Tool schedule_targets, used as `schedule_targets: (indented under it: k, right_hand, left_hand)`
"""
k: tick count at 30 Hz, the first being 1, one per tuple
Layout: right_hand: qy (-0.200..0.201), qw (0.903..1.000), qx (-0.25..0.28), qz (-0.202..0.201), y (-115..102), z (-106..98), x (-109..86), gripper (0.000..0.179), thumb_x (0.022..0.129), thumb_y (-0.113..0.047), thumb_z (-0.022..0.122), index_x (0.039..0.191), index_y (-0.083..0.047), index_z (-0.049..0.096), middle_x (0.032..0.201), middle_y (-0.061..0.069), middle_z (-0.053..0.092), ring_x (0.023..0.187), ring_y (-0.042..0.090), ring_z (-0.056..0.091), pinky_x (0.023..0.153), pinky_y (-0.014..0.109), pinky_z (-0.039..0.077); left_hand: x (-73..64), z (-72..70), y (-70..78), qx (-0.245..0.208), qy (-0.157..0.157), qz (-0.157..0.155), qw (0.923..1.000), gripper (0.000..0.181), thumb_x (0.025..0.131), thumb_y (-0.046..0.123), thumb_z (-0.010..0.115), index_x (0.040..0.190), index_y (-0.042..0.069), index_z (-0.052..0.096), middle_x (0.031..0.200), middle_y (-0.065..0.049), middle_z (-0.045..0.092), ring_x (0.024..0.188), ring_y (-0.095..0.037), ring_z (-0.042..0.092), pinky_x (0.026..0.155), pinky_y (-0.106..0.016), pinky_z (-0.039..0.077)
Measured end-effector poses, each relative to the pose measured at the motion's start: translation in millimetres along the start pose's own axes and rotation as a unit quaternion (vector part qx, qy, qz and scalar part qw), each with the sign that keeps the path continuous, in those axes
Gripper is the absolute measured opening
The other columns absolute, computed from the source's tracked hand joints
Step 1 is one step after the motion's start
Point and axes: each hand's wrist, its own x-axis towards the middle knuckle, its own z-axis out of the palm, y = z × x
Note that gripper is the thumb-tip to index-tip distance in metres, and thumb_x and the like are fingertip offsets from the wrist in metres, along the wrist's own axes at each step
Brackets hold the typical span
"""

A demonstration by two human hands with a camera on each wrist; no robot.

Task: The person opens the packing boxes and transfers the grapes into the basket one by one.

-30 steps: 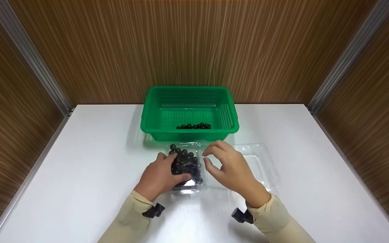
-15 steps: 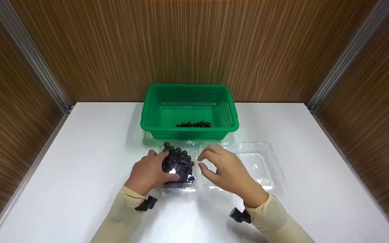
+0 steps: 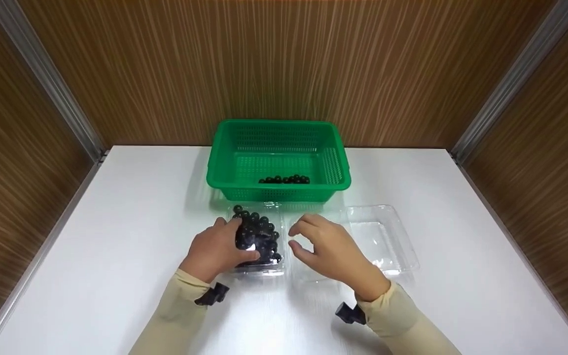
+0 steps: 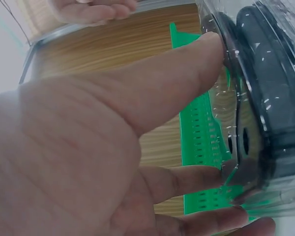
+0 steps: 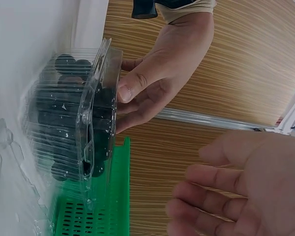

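A clear plastic clamshell box (image 5: 64,113) filled with dark, round, grape-like fruits (image 3: 257,231) stands on the white table, its lid over the fruit. My left hand (image 3: 215,251) holds it from the left, thumb (image 4: 182,69) on the lid and the other fingers spread along the box. To the right lies an empty clear plastic container (image 3: 392,241), partly covered in the head view by my right hand (image 3: 331,251). That hand hovers close beside the filled box with loosely bent fingers, thumb and forefinger apart and nothing between them.
Behind the boxes stands a green perforated basket (image 3: 279,193) with several more dark fruits (image 3: 289,179) at its near side. Wood-patterned panels (image 3: 284,59) enclose the white table (image 3: 131,217) at the back and on both sides.
My left hand and the filled box have shifted left. The empty container sits slightly farther right, and my right hand has moved a little left and down.
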Motion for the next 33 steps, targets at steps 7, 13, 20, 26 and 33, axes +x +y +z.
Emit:
schedule_targets:
  k: [7,13,20,26,33]
  right_hand:
    - [-0.067,0.9973,-0.01,0.028,-0.4,4.5,-2.9,0.017,0.094,-0.024,0.075,0.104,-0.01,0.073,0.099,-0.001,0.068,0.095,0.019,0.068,0.076,0.038,0.059]
    - [-0.088,0.9956,-0.017,0.028,0.5,6.7,-3.9,0.019,0.093,-0.026,0.075,0.104,-0.011,0.074,0.098,-0.001,0.069,0.094,0.019,0.069,0.074,0.039,0.059]
    - [-0.111,0.9931,-0.02,0.03,0.4,7.4,-5.2,0.019,0.093,-0.026,0.075,0.102,-0.01,0.074,0.093,0.0,0.069,0.087,0.018,0.069,0.072,0.038,0.059]
    - [-0.136,0.9899,-0.018,0.037,1.4,8.5,-5.9,0.019,0.093,-0.027,0.074,0.102,-0.01,0.073,0.091,0.0,0.07,0.081,0.017,0.068,0.067,0.038,0.058]
    - [-0.149,0.9872,-0.013,0.054,3.7,7.6,-6.1,0.02,0.094,-0.025,0.074,0.104,-0.008,0.074,0.091,0.001,0.071,0.081,0.018,0.069,0.07,0.039,0.058]
  left_hand:
    - [0.8,-3.6,-3.7,-0.002,0.01,0.002,0.9999,0.08,0.092,0.051,0.073,0.151,0.002,0.05,0.142,-0.028,0.055,0.123,-0.045,0.061,0.1,-0.059,0.051]
    - [6.1,-8.6,-13.3,-0.023,0.007,-0.011,0.9996,0.083,0.096,0.05,0.069,0.155,-0.002,0.042,0.15,-0.029,0.051,0.137,-0.045,0.051,0.107,-0.061,0.045]
    - [7.5,-6.9,-13.9,-0.021,0.006,-0.012,0.9997,0.084,0.092,0.046,0.075,0.155,-0.001,0.042,0.145,-0.025,0.057,0.132,-0.042,0.057,0.105,-0.059,0.048]
    - [9.3,2.3,-7.6,-0.009,0.016,0.0,0.9998,0.079,0.091,0.047,0.076,0.152,0.004,0.049,0.141,-0.023,0.061,0.129,-0.04,0.059,0.102,-0.058,0.049]
    - [9.0,11.8,0.0,-0.018,0.022,0.019,0.9994,0.077,0.092,0.049,0.075,0.151,0.006,0.052,0.138,-0.019,0.065,0.124,-0.037,0.064,0.099,-0.056,0.052]
